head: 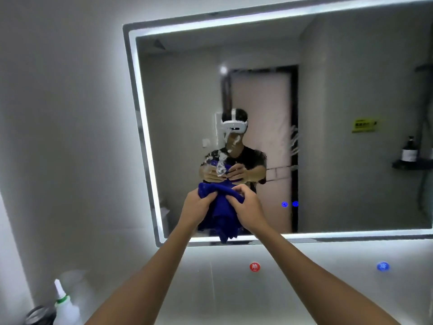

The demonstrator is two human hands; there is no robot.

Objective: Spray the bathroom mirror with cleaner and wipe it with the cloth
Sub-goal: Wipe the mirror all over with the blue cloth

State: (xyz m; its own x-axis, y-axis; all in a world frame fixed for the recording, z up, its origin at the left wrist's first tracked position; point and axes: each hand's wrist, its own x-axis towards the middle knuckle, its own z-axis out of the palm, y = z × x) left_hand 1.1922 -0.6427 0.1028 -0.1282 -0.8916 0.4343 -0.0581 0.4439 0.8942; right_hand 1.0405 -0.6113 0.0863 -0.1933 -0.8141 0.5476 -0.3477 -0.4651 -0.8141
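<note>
A large wall mirror (pixel 339 109) with a lit white border fills the upper right. White foamy cleaner (pixel 221 164) runs in streaks down its glass near the middle. A bunched blue cloth (pixel 223 213) hangs in front of the mirror's lower edge. My left hand (pixel 196 205) grips the cloth's left side and my right hand (pixel 248 207) grips its right side, both just short of the glass. A white cleaner bottle (pixel 64 306) with a green collar stands at the bottom left, away from both hands.
Below the mirror, the wall panel carries a red round mark (pixel 254 266) and a blue round mark (pixel 383 266). A dark round object (pixel 38 315) sits beside the bottle. Two small blue lights (pixel 290 204) glow on the mirror. The plain wall lies to the left.
</note>
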